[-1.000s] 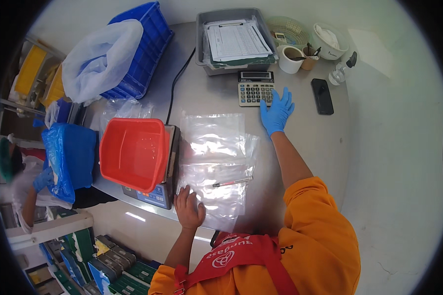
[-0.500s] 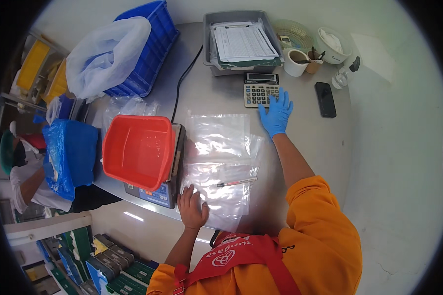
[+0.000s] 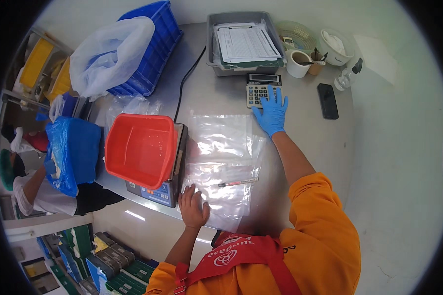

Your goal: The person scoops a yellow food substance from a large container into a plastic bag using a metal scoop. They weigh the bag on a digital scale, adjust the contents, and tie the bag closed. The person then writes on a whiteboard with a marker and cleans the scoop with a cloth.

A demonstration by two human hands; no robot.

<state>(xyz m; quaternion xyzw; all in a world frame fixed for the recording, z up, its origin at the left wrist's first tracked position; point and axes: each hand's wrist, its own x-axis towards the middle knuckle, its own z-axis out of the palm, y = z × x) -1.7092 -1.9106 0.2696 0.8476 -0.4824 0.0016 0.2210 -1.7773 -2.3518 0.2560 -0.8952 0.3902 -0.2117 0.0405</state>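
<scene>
My right hand (image 3: pixel 271 114), in a blue glove, reaches over the lower part of a desk calculator (image 3: pixel 255 94), fingers spread across its keys. Bare and resting at the table's near edge, my left hand (image 3: pixel 194 207) has its fingers stretched out beside the scale. Its fingertips lie by the lower left of the clear plastic bags (image 3: pixel 216 135), which are spread flat on the table. A pen (image 3: pixel 238 182) lies across the bags. Left of them, a red plastic tub (image 3: pixel 139 147) sits on a weighing scale (image 3: pixel 158 195), with a few small bits inside.
At the back stand a blue crate (image 3: pixel 155 54) with a white liner bag and a grey tray (image 3: pixel 248 71) of papers. A white mug (image 3: pixel 297 67), bowl (image 3: pixel 340 54), spray bottle (image 3: pixel 347 78) and phone (image 3: pixel 328 101) are at right. A co-worker's arm (image 3: pixel 33 186) is beside a blue-bagged bin (image 3: pixel 81 152).
My gloved right hand has shifted slightly left and down over the calculator keys. My left hand stays in place. The whole view has moved a little.
</scene>
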